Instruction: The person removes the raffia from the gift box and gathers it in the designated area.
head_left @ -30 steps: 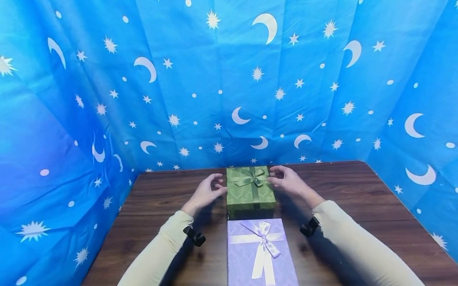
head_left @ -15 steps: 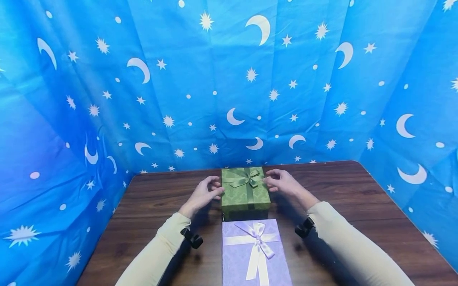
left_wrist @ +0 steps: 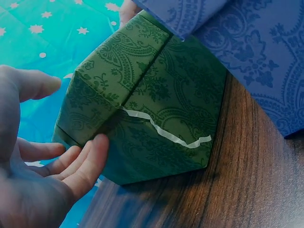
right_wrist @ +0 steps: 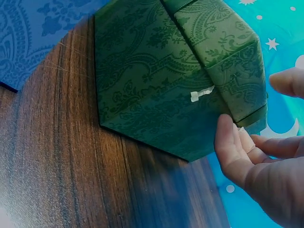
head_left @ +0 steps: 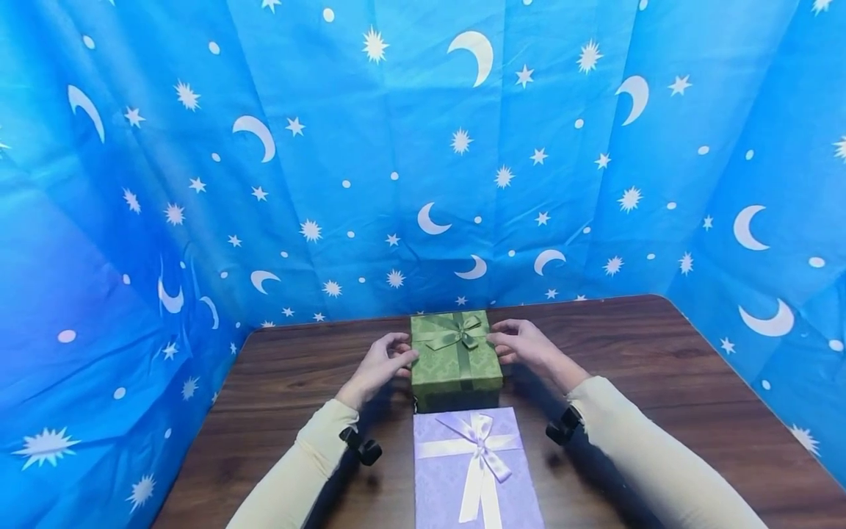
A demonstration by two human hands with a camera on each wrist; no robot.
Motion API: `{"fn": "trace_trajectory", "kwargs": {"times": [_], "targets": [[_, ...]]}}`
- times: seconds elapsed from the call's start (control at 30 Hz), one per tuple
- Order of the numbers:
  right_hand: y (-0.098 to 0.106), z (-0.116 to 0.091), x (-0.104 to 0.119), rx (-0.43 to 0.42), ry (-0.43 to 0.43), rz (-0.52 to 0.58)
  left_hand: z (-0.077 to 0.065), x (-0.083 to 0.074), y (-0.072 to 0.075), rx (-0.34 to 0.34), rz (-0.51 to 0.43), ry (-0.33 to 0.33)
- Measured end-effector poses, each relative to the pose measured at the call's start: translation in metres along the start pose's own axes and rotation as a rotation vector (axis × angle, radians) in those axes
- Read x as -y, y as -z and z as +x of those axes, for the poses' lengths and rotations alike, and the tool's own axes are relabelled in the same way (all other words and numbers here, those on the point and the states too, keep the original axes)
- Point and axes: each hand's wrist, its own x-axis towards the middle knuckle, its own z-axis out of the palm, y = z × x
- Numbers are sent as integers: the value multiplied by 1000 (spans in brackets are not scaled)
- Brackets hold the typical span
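Note:
A green patterned gift box point(head_left: 456, 360) with a ribbon bow on its lid stands at the back of the table. My left hand point(head_left: 380, 366) is at its left side, fingertips touching the lid's lower rim while the thumb stands apart in the left wrist view. On the opposite side my right hand point(head_left: 529, 345) has its fingertips at the lid's rim, with its thumb apart in the right wrist view. White strips point(left_wrist: 166, 133) hang from under the lid along the box's sides. Just in front lies a lilac gift box point(head_left: 439, 485) with a pale satin bow.
Dark wood-grain table point(head_left: 284, 389) lies under both boxes. Blue curtains point(head_left: 370, 147) with white moons and stars surround it behind and at the sides. The lilac box is right up against the green box's near side in the head view.
The head view has shifted slightly, first moving the scene left. Both hands keep to the green box's sides, with small finger adjustments at the lid. The boxes have not visibly moved on the table.

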Motion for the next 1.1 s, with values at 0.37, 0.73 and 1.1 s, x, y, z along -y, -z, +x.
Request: {"fn": "trace_trajectory", "kwargs": {"times": [0.37,0.73,1.1], "targets": [[2,2,0,62,-67,188,5,-1,-1,14,-96,70],[-1,0,-2,78,-95,254,7,5,-3,2,-112,113],[-1,1,-3,73,-73,293,5,2,-4,6,-115,93]]}}
